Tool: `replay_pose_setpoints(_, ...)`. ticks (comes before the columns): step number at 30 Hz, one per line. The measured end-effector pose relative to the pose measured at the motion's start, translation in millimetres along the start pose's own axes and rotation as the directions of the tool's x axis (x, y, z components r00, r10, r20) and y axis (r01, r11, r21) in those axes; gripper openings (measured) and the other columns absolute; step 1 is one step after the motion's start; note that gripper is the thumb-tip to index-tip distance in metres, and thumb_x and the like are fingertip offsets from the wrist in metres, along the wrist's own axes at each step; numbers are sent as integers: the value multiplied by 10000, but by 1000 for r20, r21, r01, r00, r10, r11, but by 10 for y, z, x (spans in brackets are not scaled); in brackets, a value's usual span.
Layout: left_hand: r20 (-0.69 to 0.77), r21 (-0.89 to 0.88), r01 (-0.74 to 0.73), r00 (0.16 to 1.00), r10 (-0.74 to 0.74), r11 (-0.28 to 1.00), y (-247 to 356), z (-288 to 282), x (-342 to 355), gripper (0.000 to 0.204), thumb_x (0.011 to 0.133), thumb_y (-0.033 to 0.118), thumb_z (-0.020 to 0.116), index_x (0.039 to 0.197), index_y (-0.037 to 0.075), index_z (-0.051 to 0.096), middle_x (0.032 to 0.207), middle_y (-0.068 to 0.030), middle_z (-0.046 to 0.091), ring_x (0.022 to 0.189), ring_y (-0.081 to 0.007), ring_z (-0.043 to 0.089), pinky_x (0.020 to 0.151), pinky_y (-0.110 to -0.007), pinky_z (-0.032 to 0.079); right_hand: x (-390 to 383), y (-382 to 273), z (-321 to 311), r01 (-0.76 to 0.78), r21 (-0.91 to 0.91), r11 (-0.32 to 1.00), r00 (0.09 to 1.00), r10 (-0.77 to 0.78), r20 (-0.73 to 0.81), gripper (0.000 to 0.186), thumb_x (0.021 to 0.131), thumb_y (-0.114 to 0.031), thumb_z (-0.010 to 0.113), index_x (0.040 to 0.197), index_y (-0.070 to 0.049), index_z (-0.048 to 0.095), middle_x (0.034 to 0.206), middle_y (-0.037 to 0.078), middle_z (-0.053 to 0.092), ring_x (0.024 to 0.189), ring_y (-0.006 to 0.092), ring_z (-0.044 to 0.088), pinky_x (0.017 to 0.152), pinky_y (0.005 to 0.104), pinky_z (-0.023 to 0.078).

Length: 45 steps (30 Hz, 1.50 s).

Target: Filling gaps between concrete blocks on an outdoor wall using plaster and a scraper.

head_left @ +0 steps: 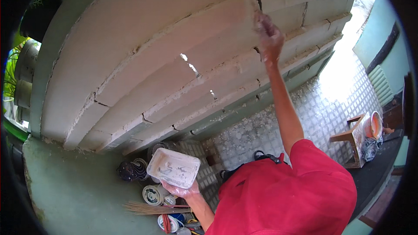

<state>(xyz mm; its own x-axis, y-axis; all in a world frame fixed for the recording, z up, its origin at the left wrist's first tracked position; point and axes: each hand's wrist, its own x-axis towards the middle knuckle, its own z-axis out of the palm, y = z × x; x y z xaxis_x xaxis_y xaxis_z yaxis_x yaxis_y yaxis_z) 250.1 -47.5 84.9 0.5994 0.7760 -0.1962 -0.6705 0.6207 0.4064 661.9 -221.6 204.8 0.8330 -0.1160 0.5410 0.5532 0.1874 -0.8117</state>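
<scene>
Daylight, strongest upper right; floor [305, 104] blown out there. Pale ledges [222, 72] softly lit, bright spots at slits [183, 56]. Right hand [271, 39] blurred. Lower left dimmer. Fisheye bend, black rim.

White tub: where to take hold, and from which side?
I'd cup the near underside of the white tub from below, where the left grip supports it. Its open top faces up, with smeared residue inside; coming from beneath should keep fingers out and leave the mouth clear.
</scene>
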Motion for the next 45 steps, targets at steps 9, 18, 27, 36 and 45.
replay_pose_setpoints(9,47,23,45,998,-46,999,-371,203,-72,657,870,547,524,1422,209,412,1432,-60,445,1297,-316,430,1058,-577,346,-142,175,257,185,-399,898,976,-122,177,302,905,-52,557,1184,42,624,1146,114,676,1021,150,644,873,255,494)
replay_pose_setpoints(18,41,41,61,997,-63,997,-579,273,-200,675,866,549,529,1432,207,394,1440,-62,433,1303,-325,422,1061,-585,340,195,90,-200,65,-189,980,998,-62,23,289,916,-55,551,1178,41,625,1114,117,689,987,133,652,872,249,484)
replay_pose_setpoints(27,75,9,118,990,-119,993,-729,514,-228,647,883,525,518,1425,189,406,1442,-54,435,1319,-319,403,1079,-584,309,215,33,-538,307,-366,879,943,-227,244,278,874,-47,538,1116,-38,674,1094,155,672,993,259,673,838,316,524)
replay_pose_setpoints(36,85,-1,254,964,-253,967,-763,339,-11,641,877,519,530,1419,200,407,1427,-47,448,1291,-312,438,1057,-579,351,1247,-142,-1182,867,-409,284,494,-595,633,530,743,80,601,1246,-89,602,1274,107,594,1204,305,548,963,389,502)
replay_pose_setpoints(45,29,-15,301,953,-300,954,-922,387,-15,623,872,467,566,1410,190,420,1425,-49,452,1297,-308,430,1073,-564,332,1385,176,-1319,880,-426,208,473,-438,764,674,652,92,582,1292,-117,566,1354,64,543,1272,259,497,929,361,521)
